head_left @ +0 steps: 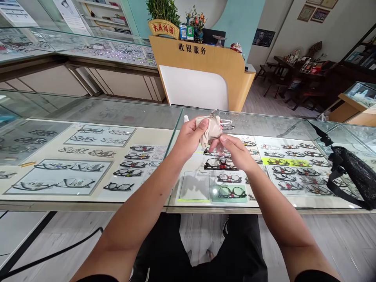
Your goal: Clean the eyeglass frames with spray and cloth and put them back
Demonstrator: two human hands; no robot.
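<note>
Gripping cloth [209, 131] around glasses [223, 122]: left hand [188, 139]; right hand [235, 150] beneath; temples pointing right.

both forearms reach forward, left hand [189, 137] and right hand [235, 150] meeting (fingers curled, pinching).

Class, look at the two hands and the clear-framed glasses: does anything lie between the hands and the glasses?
Yes. A beige cloth lies between the left hand and the glasses, wrapped over one lens. The right hand pinches the lower edge of cloth and glasses above the glass counter.
</note>
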